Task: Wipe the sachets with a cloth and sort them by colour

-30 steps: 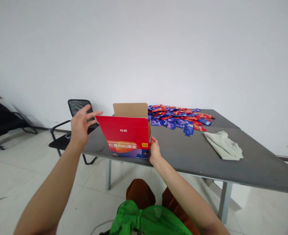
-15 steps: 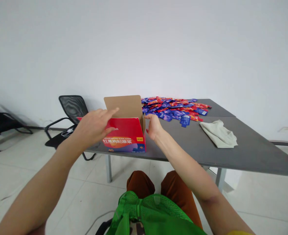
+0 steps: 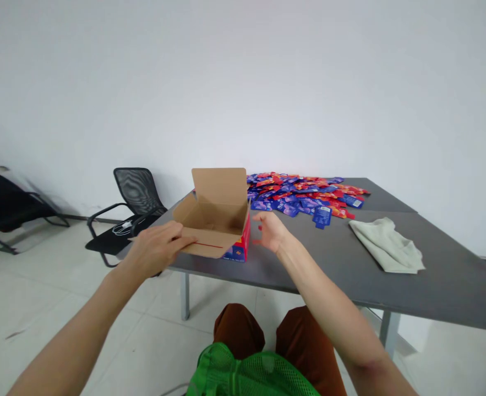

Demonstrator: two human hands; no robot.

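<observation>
A cardboard box (image 3: 243, 239), red and blue outside and plain brown inside, stands at the table's front edge with its top open. Its back flap (image 3: 221, 184) points up, and its front flap (image 3: 209, 243) is folded out toward me. My left hand (image 3: 160, 246) grips the left part of that front flap, thumb on top. Just right of the box, my right hand (image 3: 271, 231) is held open with fingers curved and apart, holding nothing. Behind it lies a heap of red and blue sachets (image 3: 300, 192), partly hidden by the box.
On the right of the dark grey table (image 3: 325, 264) lies a crumpled pale cloth (image 3: 387, 245). A black mesh chair (image 3: 137, 192) with a white cable on its seat stands left of the table. Another black chair (image 3: 7, 203) is at the far left.
The front flap, upright before, is now folded down toward me, showing the box's inside. My left hand has lowered onto it. My right hand has come away from the box's right side.
</observation>
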